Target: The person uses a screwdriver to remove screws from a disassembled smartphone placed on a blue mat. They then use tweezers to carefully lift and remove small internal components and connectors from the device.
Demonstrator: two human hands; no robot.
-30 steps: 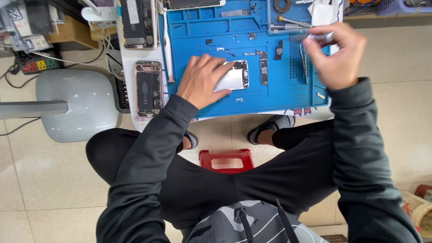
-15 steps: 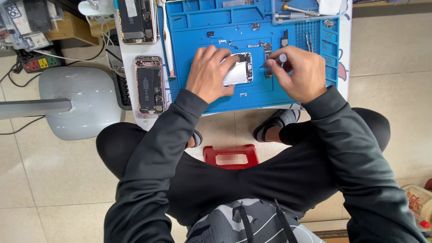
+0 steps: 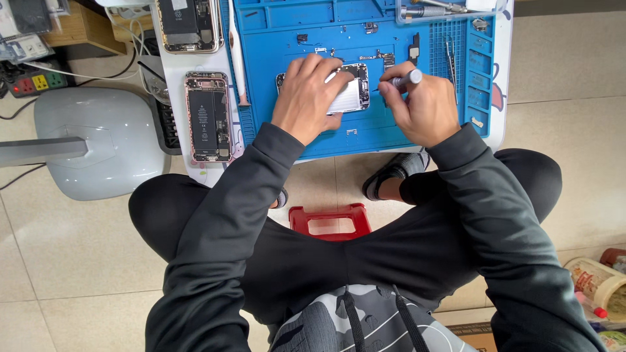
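Near the top centre of the frame, an opened phone lay flat on a blue work mat, which covered most of a small white table. The left hand was spread over it, palm down and fingers curled on its upper edge, a grip that seemed meant to pin the phone so it would not slide. The phone showed a pale silver plate where the hand left it bare, with a dark, busy rim of parts along its right side.

The right hand was closed around a slim grey screwdriver, held like a pen with the tip angled toward the phone's right edge; whether the tip touched a screw could not be told. The heel of that hand rested on the mat, probably for steadiness.

Small loose parts lay on the mat just above the phone, apart from it. To the left of the frame, a second opened phone lay on the table's white edge, with a third above it in the upper left.
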